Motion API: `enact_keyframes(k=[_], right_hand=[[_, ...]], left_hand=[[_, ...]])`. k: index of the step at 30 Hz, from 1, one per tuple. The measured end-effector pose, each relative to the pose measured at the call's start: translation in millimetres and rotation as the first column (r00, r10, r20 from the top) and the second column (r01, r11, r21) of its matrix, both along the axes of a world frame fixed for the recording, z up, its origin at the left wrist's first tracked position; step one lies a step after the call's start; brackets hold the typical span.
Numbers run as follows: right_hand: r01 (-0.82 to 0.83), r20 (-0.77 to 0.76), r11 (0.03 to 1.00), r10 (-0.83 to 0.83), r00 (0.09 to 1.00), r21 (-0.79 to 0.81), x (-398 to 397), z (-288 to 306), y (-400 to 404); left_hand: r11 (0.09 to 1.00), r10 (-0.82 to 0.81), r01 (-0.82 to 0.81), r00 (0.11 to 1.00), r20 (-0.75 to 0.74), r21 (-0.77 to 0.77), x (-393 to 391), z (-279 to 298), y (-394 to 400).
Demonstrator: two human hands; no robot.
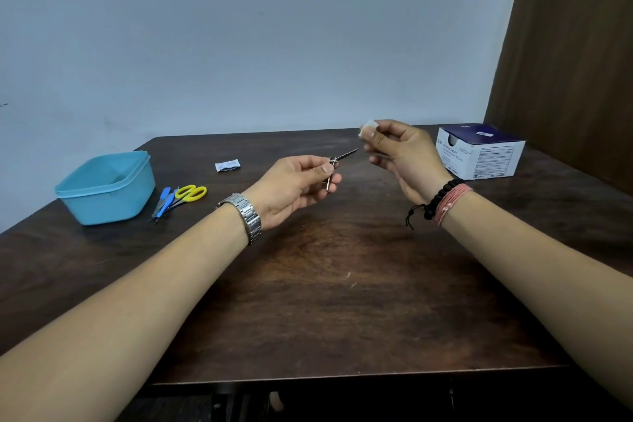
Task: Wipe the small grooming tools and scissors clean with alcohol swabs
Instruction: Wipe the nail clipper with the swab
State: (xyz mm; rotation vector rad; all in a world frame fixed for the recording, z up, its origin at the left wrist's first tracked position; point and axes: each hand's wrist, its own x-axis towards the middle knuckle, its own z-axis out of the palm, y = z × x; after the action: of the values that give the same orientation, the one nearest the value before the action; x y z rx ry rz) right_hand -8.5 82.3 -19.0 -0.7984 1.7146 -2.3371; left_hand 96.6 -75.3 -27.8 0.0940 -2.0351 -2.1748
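1. Left hand (294, 181): raised above the table (342, 284), fingers curled round a small metal grooming tool (337, 164) near its pivot. The thin blade points up and to the right, toward the other hand, apparently so that its length is offered for wiping. The tool may be a nail clipper with its file swung out; too small to say for certain.
2. Right hand (400, 154): raised, thumb and fingertips pinching a white alcohol swab (368, 127), which sits just above and beside the blade tip, not touching it.
3. Yellow-handled scissors (188, 193): flat on the table at left, lying among blue-handled tools (166, 204). The group is just beside the blue tub and touched by neither hand.
4. Blue tub (106, 188): open plastic container at far left; contents not visible.
5. Swab box (479, 151): blue and white carton at far right, near the right hand, handy for taking swabs.
6. Small white packet (227, 165): lying alone on the table behind the left hand, probably a swab wrapper.
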Motion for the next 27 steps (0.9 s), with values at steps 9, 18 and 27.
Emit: enact_keyframes(k=[9, 18, 27], right_hand=[[0.149, -0.398, 0.945, -0.022, 0.917, 0.291, 6, -4, -2], [0.300, -0.529, 0.889, -0.080, 0.845, 0.345, 10, -4, -2], [0.338, -0.549, 0.866, -0.091, 0.831, 0.368, 8, -4, 1]], left_hand=[[0.948, 0.183, -0.217, 0.970, -0.158, -0.234, -1, -2, -2], [0.943, 0.160, -0.208, 0.968, -0.193, -0.261, -2, -3, -1], [0.937, 0.128, -0.178, 0.976, -0.179, -0.301, -2, -4, -5]])
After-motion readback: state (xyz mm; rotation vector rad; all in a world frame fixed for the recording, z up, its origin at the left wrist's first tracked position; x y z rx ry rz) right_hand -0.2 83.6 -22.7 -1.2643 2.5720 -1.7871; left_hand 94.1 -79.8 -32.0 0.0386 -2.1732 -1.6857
